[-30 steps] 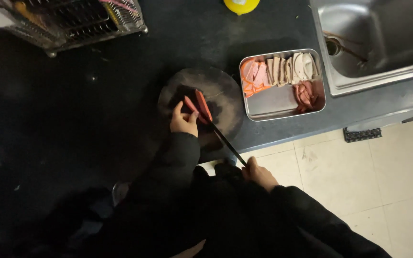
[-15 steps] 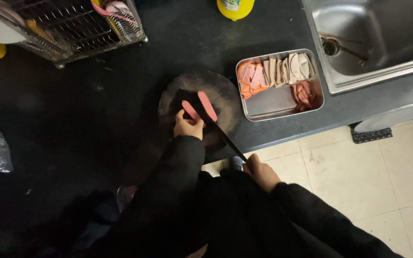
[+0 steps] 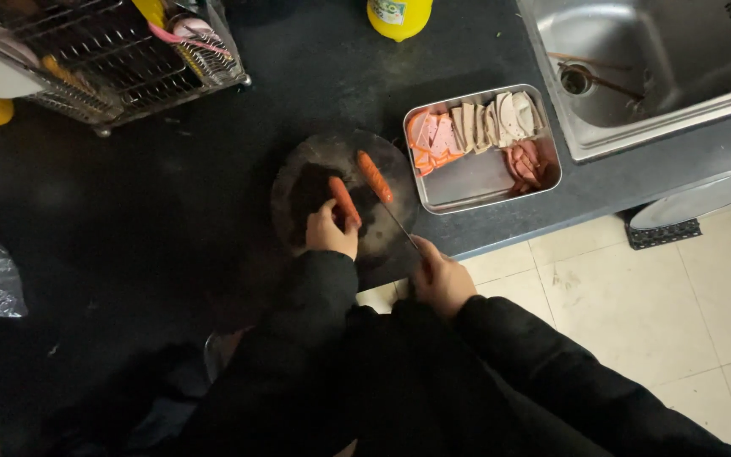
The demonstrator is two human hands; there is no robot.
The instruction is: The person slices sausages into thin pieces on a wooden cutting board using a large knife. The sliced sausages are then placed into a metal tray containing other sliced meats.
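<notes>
Head view — left hand pins sausage; right hand grips knife.

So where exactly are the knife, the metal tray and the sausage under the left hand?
knife (image 3: 398,225): head view, on the thin blade over the round board.
metal tray (image 3: 477,176): head view, on its bare floor between the slices.
sausage (image 3: 343,200): head view, on its middle, just above the fingers.
</notes>
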